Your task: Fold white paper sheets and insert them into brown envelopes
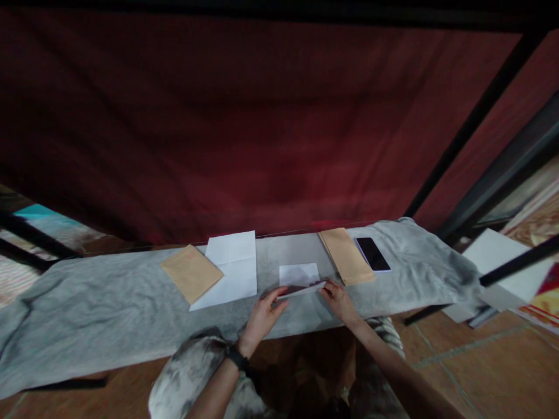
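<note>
Both hands hold a sheet of white paper [304,290] by its opposite ends, tilted so that its near edge is raised. My left hand [263,314] pinches the left end between thumb and fingers. At the right end, the fingers of my right hand [338,300] are closed on the paper. Just behind it a white paper panel [299,272] lies flat; whether it belongs to the same sheet I cannot tell. To the left, a brown envelope [192,272] overlaps a creased white sheet [236,265]. Several brown envelopes [348,256] lie stacked on the right.
A grey cloth [113,308] covers the long narrow bench. A dark-screened phone [372,254] lies beside the stacked envelopes. Behind the bench hangs a dark red curtain [271,134], framed by black bars [471,128]. White boards [506,262] stand low at the right, above the tiled floor.
</note>
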The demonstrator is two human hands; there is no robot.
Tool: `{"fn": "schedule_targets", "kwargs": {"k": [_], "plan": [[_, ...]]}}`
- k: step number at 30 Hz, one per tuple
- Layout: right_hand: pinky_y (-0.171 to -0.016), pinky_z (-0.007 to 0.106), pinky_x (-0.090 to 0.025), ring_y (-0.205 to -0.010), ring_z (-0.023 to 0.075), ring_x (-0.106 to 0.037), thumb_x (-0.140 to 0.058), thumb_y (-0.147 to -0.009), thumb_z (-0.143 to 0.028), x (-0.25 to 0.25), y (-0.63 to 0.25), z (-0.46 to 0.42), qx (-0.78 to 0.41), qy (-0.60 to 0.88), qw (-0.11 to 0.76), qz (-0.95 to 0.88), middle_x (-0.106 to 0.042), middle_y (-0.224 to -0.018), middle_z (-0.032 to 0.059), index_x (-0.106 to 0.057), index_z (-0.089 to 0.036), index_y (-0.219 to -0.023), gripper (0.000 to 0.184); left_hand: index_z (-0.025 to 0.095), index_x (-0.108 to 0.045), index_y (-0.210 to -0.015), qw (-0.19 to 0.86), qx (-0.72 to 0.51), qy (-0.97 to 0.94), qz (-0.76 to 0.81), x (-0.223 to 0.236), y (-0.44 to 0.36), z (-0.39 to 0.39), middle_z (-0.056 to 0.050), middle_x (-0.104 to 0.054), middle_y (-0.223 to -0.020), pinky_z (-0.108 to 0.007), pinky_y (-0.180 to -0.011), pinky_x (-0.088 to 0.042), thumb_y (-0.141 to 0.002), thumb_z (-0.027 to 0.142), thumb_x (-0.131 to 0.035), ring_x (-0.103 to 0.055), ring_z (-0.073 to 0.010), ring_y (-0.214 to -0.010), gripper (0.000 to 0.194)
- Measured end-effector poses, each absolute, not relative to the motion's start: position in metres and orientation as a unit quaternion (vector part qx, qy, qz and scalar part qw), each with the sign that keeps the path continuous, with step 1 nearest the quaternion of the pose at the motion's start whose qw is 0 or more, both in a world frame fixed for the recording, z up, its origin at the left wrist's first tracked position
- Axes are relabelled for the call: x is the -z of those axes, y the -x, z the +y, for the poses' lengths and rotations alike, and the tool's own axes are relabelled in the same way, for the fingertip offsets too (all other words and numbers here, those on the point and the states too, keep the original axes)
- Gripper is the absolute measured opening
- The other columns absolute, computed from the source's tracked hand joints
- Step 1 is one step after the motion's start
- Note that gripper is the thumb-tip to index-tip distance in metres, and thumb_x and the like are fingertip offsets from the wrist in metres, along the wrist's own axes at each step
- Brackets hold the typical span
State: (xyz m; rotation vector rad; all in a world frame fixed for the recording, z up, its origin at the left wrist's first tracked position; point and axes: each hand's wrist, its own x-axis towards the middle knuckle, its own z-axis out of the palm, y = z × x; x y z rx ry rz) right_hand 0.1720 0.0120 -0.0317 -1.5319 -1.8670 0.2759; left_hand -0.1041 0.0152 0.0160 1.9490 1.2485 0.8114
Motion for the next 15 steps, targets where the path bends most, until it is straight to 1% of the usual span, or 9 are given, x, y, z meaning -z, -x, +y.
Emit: {"fn": "schedule_targets", "kwargs": {"k": [2,5,7,9,12,15], "plan": [[-0.082,0.034,-0.054,-0.087,0.0207,-0.069,-0.051,-0.093,-0.025,0.033,-0.170,0.016,-0.092,0.612,0.337,-0.709,-0.072,-0.089,0.0048,-0.069,-0.024,-0.085,0.020,0.024,-0.058,-0.131,0.365,-0.331,-0.709,0.505,-0.008,0.100,0.028,-0.004,-0.073,-0.112,-0.035,-0.091,-0.054,-0.084,0.029,-0.064,-0.068,-0.0196,-0.098,0.047],[-0.081,0.035,-0.052,-0.086,0.0224,-0.068,-0.049,-0.095,-0.026,0.038,-0.167,0.018,-0.063,0.648,0.321,-0.688,-0.072,-0.086,0.0054,-0.067,-0.023,-0.088,0.020,0.019,-0.053,-0.135,0.383,-0.344,-0.664,0.542,0.003,0.092,0.047,-0.002,-0.073,-0.092,-0.033,-0.082,-0.055,-0.082,0.024,-0.063,-0.068,-0.0178,-0.086,0.053],[-0.080,0.035,-0.051,-0.087,0.0231,-0.067,-0.046,-0.095,-0.026,0.042,-0.164,0.018,-0.044,0.667,0.312,-0.675,-0.072,-0.088,0.0062,-0.067,-0.023,-0.095,0.021,0.017,-0.053,-0.134,0.372,-0.339,-0.654,0.565,0.009,0.088,0.057,0.001,-0.069,-0.082,-0.031,-0.078,-0.054,-0.083,0.021,-0.061,-0.066,-0.0161,-0.078,0.052],[-0.082,0.037,-0.049,-0.090,0.0243,-0.066,-0.044,-0.096,-0.026,0.044,-0.160,0.018,-0.027,0.682,0.302,-0.666,-0.072,-0.094,0.0082,-0.065,-0.020,-0.107,0.025,0.016,-0.054,-0.133,0.361,-0.330,-0.653,0.579,0.013,0.084,0.061,0.002,-0.066,-0.077,-0.030,-0.076,-0.053,-0.083,0.019,-0.059,-0.064,-0.0151,-0.073,0.050],[-0.087,0.041,-0.046,-0.095,0.0264,-0.064,-0.045,-0.095,-0.025,0.043,-0.154,0.019,-0.003,0.697,0.284,-0.658,-0.072,-0.104,0.0116,-0.057,-0.016,-0.126,0.034,0.016,-0.052,-0.135,0.338,-0.316,-0.656,0.596,0.012,0.079,0.060,0.002,-0.065,-0.077,-0.029,-0.075,-0.050,-0.084,0.017,-0.056,-0.063,-0.0150,-0.072,0.051],[-0.089,0.043,-0.042,-0.097,0.0276,-0.062,-0.045,-0.096,-0.023,0.040,-0.149,0.019,0.032,0.705,0.249,-0.664,-0.071,-0.109,0.0134,-0.049,-0.013,-0.135,0.041,0.017,-0.044,-0.143,0.293,-0.273,-0.669,0.626,0.004,0.073,0.055,0.001,-0.066,-0.081,-0.027,-0.073,-0.049,-0.088,0.020,-0.055,-0.064,-0.0157,-0.073,0.056]]}}
